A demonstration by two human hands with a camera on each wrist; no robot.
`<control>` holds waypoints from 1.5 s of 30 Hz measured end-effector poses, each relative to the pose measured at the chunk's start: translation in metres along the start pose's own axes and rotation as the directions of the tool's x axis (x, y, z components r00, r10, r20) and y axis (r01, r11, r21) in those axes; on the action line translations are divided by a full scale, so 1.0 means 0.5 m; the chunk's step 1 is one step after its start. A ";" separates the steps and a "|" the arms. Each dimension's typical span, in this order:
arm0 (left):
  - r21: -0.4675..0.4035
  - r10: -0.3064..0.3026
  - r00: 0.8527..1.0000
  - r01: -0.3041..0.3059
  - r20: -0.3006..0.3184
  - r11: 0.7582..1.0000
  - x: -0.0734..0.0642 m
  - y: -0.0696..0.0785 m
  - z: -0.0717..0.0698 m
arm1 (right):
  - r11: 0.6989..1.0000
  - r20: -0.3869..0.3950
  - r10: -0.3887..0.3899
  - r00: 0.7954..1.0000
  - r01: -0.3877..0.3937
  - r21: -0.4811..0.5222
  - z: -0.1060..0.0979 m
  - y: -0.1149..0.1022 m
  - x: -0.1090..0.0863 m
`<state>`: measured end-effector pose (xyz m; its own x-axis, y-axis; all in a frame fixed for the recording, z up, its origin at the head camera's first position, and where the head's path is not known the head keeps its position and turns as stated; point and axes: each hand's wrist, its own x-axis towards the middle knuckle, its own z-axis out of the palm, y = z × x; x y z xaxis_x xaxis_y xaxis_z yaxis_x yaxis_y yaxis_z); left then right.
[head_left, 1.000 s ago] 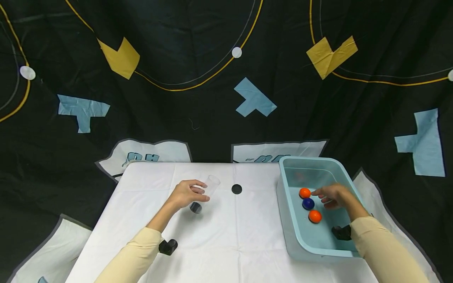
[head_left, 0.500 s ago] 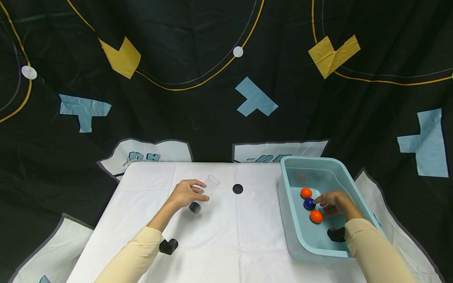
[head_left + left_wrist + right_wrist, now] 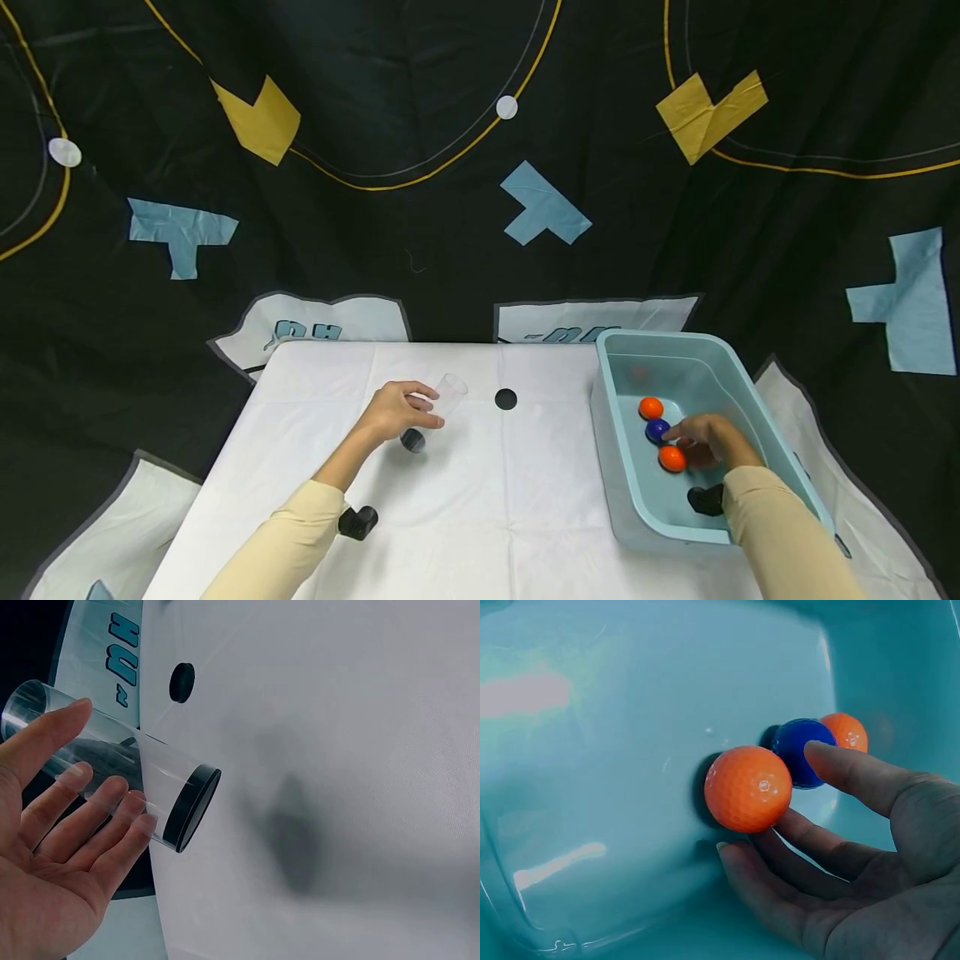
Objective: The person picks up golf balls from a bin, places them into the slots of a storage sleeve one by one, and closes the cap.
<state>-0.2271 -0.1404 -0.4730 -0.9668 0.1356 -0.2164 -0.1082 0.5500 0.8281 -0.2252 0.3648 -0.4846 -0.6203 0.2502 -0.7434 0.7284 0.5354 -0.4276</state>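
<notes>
My left hand (image 3: 397,410) holds a clear plastic tube (image 3: 161,776), tilted above the white table; thumb and fingers lie along its sides. A black cap (image 3: 193,808) closes the tube's lower end, and its other end points up and away. No ball shows inside. My right hand (image 3: 708,437) is down in the light-blue bin (image 3: 618,475). Its thumb overlaps a blue golf ball (image 3: 799,754) in the right wrist view, and its fingers spread beside the nearer orange golf ball (image 3: 748,789). Another orange golf ball (image 3: 847,731) lies beyond the blue one. Whether the thumb touches cannot be seen.
A black round cap (image 3: 506,399) lies on the white table (image 3: 555,467) between tube and bin. The bin's walls rise around my right hand. Behind the table hangs a black curtain (image 3: 420,267) with taped shapes.
My right hand has moved nearer and left within the bin, from beside the far orange golf ball to the blue one. My left hand and the tube have hardly moved.
</notes>
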 end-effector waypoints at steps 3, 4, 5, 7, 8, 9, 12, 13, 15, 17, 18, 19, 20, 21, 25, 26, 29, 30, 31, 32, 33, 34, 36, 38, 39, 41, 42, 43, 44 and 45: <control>0.012 -0.006 1.000 0.006 -0.002 1.000 -0.001 -0.001 0.000 | 1.000 -0.001 0.008 1.000 -0.008 -0.003 0.004 0.004 0.000; 0.017 -0.006 1.000 0.006 -0.002 1.000 -0.001 -0.001 0.000 | 1.000 0.000 0.009 1.000 -0.009 -0.002 0.005 0.005 0.000; 0.018 -0.006 1.000 0.006 -0.002 1.000 -0.001 -0.002 0.000 | 1.000 -0.002 0.009 1.000 -0.009 0.000 0.006 0.005 -0.001; 0.020 -0.006 1.000 0.006 0.000 1.000 -0.001 -0.003 0.000 | 1.000 0.003 0.014 1.000 -0.014 0.009 0.008 0.007 -0.002; 0.022 -0.005 1.000 0.005 0.002 1.000 -0.001 -0.003 0.000 | 1.000 0.005 0.017 1.000 -0.017 0.017 0.009 0.008 -0.003; 0.023 -0.003 1.000 0.003 0.002 1.000 -0.001 -0.003 0.000 | 1.000 0.008 0.020 1.000 -0.020 0.023 0.010 0.008 -0.004; 0.027 -0.003 1.000 0.003 0.000 1.000 -0.001 -0.002 0.000 | 0.999 0.023 0.026 0.999 -0.027 0.044 0.012 0.011 -0.003; 0.028 -0.003 1.000 0.003 0.000 1.000 -0.001 -0.002 0.000 | 0.998 0.027 0.027 0.999 -0.028 0.052 0.012 0.012 -0.002; 0.029 -0.004 1.000 0.004 -0.003 1.000 -0.001 -0.001 0.000 | 0.998 0.037 0.022 0.999 -0.024 0.065 0.013 0.014 0.000; 0.032 -0.002 1.000 0.003 -0.005 0.999 -0.001 -0.001 0.000 | 0.996 0.041 0.021 0.999 -0.025 0.085 0.013 0.015 0.003; 0.035 -0.001 1.000 0.001 -0.006 0.999 -0.001 -0.001 0.000 | 0.995 0.041 0.020 0.999 -0.024 0.092 0.014 0.015 0.003; 0.036 -0.001 1.000 0.001 -0.006 0.999 -0.001 0.000 0.000 | 0.994 0.036 0.023 0.999 -0.026 0.102 0.014 0.015 0.004; 0.038 -0.002 1.000 0.002 -0.008 0.999 -0.001 0.000 0.000 | 0.994 0.033 0.021 0.999 -0.025 0.106 0.015 0.015 0.004; 0.038 -0.003 1.000 0.003 -0.008 0.999 -0.001 0.000 0.000 | 0.994 0.032 0.021 0.999 -0.024 0.110 0.015 0.015 0.005; 0.043 -0.003 1.000 0.004 -0.016 0.999 -0.002 0.000 -0.001 | 0.994 0.030 0.013 0.999 -0.016 0.105 0.018 0.014 0.008; 0.044 -0.001 1.000 0.002 -0.018 0.999 -0.002 0.001 -0.002 | 0.995 0.034 0.011 0.999 -0.014 0.098 0.018 0.015 0.009; 0.046 0.004 1.000 -0.003 -0.019 0.999 -0.002 0.004 -0.004 | 0.996 0.034 0.009 0.999 -0.012 0.090 0.019 0.016 0.008; 0.048 0.003 1.000 -0.002 -0.021 0.999 -0.002 0.004 -0.005 | 0.996 0.030 0.011 0.999 -0.013 0.090 0.019 0.015 0.007; 0.049 0.003 1.000 -0.002 -0.022 0.999 -0.003 0.005 -0.006 | 0.996 0.029 0.009 1.000 -0.012 0.089 0.020 0.015 0.006; 0.047 0.002 1.000 -0.001 -0.023 0.999 -0.003 0.006 -0.007 | 0.996 0.026 0.009 1.000 -0.011 0.089 0.020 0.014 0.004; 0.046 0.000 1.000 0.001 -0.025 0.999 -0.004 0.006 -0.007 | 0.996 0.025 0.008 1.000 -0.010 0.092 0.020 0.014 0.003; 0.043 0.000 1.000 0.001 -0.024 0.999 -0.004 0.006 -0.007 | 0.996 0.022 0.007 1.000 -0.009 0.094 0.019 0.014 0.001; 0.037 -0.002 1.000 0.002 -0.024 0.999 -0.004 0.006 -0.007 | 0.995 0.023 0.004 1.000 -0.007 0.099 0.017 0.015 0.000; 0.033 0.000 1.000 0.001 -0.021 0.999 -0.004 0.007 -0.006 | 0.995 0.032 -0.004 0.999 0.001 0.100 0.014 0.017 -0.001; 0.033 0.003 1.000 -0.002 -0.018 0.999 -0.003 0.007 -0.006 | 0.995 0.037 -0.007 0.999 0.004 0.097 0.012 0.018 -0.001; 0.038 0.009 1.000 -0.009 -0.018 0.999 -0.003 0.008 -0.006 | 0.996 0.052 -0.018 0.998 0.013 0.090 0.007 0.017 -0.004; 0.042 0.012 1.000 -0.012 -0.019 0.999 -0.003 0.009 -0.007 | 0.996 0.063 -0.028 0.998 0.022 0.088 0.004 0.016 -0.005; 0.047 0.015 1.000 -0.014 -0.020 0.999 -0.002 0.009 -0.007 | 0.996 0.075 -0.034 0.997 0.028 0.087 0.000 0.014 -0.008; 0.050 0.017 1.000 -0.016 -0.020 0.999 -0.002 0.010 -0.007 | 0.996 0.088 -0.039 0.995 0.031 0.087 -0.003 0.012 -0.010; 0.056 0.019 1.000 -0.018 -0.021 0.998 -0.002 0.012 -0.008 | 0.995 0.102 -0.048 0.994 0.039 0.089 -0.007 0.009 -0.012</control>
<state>-0.2277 -0.1404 -0.4660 -0.9733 0.1292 -0.1896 -0.0774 0.5931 0.8014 -0.2191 0.3684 -0.4803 -0.6214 0.1406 -0.7708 0.7267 0.4712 -0.4999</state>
